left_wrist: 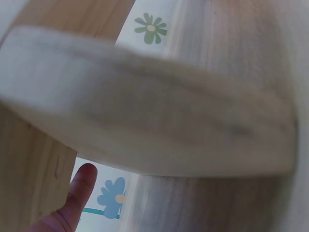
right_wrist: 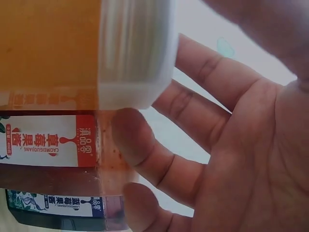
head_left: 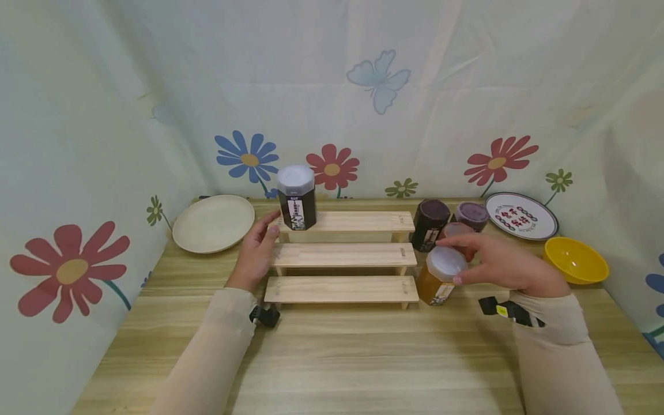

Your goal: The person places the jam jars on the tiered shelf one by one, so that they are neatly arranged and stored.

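Observation:
A three-step wooden shelf (head_left: 342, 253) stands mid-table. On its top step, at the left, is a dark jar (head_left: 296, 199) with a white lid. My left hand (head_left: 257, 249) lies relaxed against the shelf's left end, just below that jar; the left wrist view shows a blurred board end (left_wrist: 145, 121) and one fingertip (left_wrist: 79, 191). An orange jar (head_left: 438, 275) with a white lid stands on the table by the shelf's right end. My right hand (head_left: 493, 262) hovers over its lid, fingers spread around it; the right wrist view shows the orange jar (right_wrist: 48, 48) in front of mostly straight fingers (right_wrist: 193, 111).
Behind the orange jar stand a dark jar (head_left: 429, 223), a purple jar (head_left: 471, 215) and a reddish jar (head_left: 455, 230). A beige plate (head_left: 212, 223) lies far left; a patterned plate (head_left: 520, 215) and a yellow bowl (head_left: 574, 259) lie right. Flowered curtains close in three sides.

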{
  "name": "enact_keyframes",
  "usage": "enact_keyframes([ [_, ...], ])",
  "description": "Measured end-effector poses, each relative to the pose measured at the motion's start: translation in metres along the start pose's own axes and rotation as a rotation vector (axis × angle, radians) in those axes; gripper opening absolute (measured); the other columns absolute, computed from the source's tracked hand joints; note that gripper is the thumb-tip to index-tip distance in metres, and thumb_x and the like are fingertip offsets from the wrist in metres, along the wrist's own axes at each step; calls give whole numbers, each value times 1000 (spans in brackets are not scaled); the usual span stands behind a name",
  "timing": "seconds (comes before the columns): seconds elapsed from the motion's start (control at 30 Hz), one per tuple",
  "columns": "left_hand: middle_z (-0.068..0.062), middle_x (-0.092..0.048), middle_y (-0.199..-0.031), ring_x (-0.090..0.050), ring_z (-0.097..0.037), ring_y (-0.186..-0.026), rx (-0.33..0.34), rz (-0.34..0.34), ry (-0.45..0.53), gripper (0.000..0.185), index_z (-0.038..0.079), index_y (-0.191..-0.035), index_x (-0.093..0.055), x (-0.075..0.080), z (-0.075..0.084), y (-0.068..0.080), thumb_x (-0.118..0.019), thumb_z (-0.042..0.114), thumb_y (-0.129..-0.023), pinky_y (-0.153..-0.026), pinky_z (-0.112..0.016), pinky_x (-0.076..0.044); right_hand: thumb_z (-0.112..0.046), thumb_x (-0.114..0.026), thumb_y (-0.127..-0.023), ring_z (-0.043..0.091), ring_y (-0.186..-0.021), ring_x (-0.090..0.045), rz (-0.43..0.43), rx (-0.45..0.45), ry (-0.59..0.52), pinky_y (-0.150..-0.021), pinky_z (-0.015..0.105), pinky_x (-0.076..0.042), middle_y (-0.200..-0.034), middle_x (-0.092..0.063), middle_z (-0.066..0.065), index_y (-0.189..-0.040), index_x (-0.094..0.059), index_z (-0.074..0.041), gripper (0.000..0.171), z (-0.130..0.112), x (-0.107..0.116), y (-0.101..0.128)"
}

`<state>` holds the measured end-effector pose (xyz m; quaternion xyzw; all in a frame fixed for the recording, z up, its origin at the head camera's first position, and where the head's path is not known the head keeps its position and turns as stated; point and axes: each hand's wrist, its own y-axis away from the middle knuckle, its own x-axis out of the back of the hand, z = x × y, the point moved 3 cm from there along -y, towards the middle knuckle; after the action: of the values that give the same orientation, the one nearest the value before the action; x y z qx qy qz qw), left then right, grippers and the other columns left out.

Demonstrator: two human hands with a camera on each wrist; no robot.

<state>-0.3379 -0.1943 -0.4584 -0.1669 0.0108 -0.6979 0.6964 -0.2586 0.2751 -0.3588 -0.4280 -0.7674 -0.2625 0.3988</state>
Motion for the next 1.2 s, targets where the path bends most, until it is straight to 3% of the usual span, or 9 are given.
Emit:
enact_keyframes([
  [0.27, -5, -43, -166, -43, -27, -148, 5, -3, 15, 48, 16, -159, -48, 0, 0, 1, -48, 33, -114, -123, -50, -34, -25, -90, -85, 23, -101, -62, 4, -21, 14, -81, 31, -56, -144, -62, 20, -138, -67, -13, 59, -4, -2, -1],
  [0.7, -4, -44, -165, -48, -30, -143, 17, -7, 8, 49, 18, -159, -48, -1, 0, 1, -47, 36, -114, -122, -51, -35, -29, -89, -86, 24, -108, -60, -58, -65, -7, -86, 36, -56, -150, -54, 19, -147, -59, -17, 69, 2, -7, -1],
  [0.93, -4, -45, -164, -48, -28, -143, 17, -1, 8, 48, 19, -159, -48, -1, 2, 1, -47, 33, -114, -122, -49, -35, -26, -90, -86, 29, -115, -59, -68, -92, -7, -93, 43, -57, -154, -49, 23, -152, -55, -13, 76, 0, -8, -2],
  [1.2, -3, -44, -165, -45, -27, -146, 11, -7, 9, 48, 17, -159, -48, -1, 0, 1, -47, 33, -114, -124, -49, -33, -27, -92, -82, 26, -109, -61, -31, -63, 50, -90, 41, -56, -147, -58, 20, -147, -61, -13, 74, 0, -8, -4],
])
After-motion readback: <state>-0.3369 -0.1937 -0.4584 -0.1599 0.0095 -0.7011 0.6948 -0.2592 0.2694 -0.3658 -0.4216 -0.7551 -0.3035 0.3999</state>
